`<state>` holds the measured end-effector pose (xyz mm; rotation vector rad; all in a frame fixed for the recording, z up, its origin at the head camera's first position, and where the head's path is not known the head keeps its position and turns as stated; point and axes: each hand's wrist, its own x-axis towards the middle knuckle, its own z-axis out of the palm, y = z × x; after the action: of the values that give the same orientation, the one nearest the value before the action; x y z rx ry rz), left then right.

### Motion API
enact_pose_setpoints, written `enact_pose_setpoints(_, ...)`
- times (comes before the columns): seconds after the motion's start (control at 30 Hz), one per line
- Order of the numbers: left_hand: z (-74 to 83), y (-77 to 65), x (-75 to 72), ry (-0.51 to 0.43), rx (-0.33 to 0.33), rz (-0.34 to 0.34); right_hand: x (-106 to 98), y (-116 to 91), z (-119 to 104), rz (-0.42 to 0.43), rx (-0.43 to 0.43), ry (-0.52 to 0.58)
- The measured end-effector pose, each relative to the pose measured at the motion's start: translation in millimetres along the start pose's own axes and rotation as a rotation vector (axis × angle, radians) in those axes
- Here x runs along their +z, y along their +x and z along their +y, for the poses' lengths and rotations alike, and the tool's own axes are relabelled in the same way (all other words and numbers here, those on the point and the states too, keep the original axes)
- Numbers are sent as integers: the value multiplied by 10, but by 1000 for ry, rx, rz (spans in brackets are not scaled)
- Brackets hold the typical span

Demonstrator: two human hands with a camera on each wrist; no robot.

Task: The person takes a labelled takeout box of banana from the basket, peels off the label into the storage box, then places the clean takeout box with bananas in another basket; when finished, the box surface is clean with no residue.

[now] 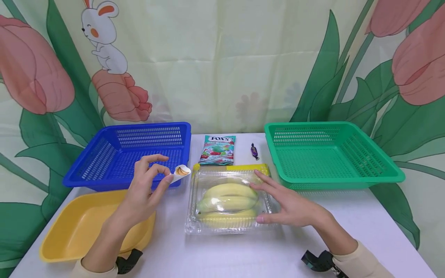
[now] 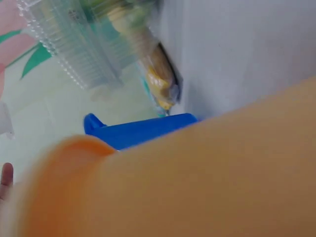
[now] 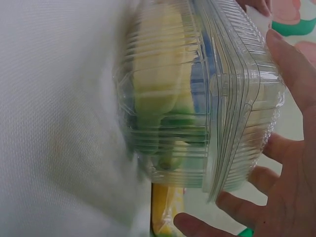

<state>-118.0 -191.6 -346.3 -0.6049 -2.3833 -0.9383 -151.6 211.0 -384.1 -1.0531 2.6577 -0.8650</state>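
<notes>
The white tabletop (image 1: 240,255) carries everything in front of me. On its right stands the green basket (image 1: 318,160), on its left the blue basket (image 1: 121,162), and nearer the person on that side the yellow tub (image 1: 87,220). The clear container (image 1: 226,228) sits in the middle, between the two baskets, its lid over a few bananas (image 1: 227,193).

The right hand (image 1: 288,206) isn't clenched: its fingers are spread, with the tips touching the right side of the lid. That seems a good way to steady the box; I'd keep the touch light, since the thin plastic looks ready to bow. The left hand (image 1: 146,189) pinches with thumb and forefinger, beside the container's far left corner.

Behind the container lies a Fox's candy bag (image 1: 218,150), and a strip of a yellow packet (image 1: 248,167) shows along the box's back edge.

The pinch holds a small white label (image 1: 182,170) with a banana picture, curling a little. Gripping only its rim should keep it uncreased, and the smooth part of the lid would suit it better than the ribbed edge. I can't tell whether its back is sticky.

Smallest is a purple wrapped sweet (image 1: 254,151), near the green basket.
</notes>
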Motion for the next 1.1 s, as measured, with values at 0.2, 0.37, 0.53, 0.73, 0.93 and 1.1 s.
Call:
enact_pose_setpoints(0.2,100,-54,-162,-7,17,34,8,4,13,7,-14,-5)
enact_pose_setpoints(0.37,76,-87,-324,32,13,53,7,-6,15,12,-11,3)
enact_pose_setpoints(0.53,-91,-143,-532,91,-21,73,4,-1,15,5,-4,2)
enact_pose_setpoints(0.73,-304,-214,-775,169,-66,49,-2,3,33,-5,0,-2)
enact_pose_setpoints(0.93,-547,-348,-898,211,-78,-10,-21,-7,38,3,-17,7)
enact_pose_setpoints(1.1,-711,-487,-1040,230,-132,-33,-16,4,31,1,-10,14)
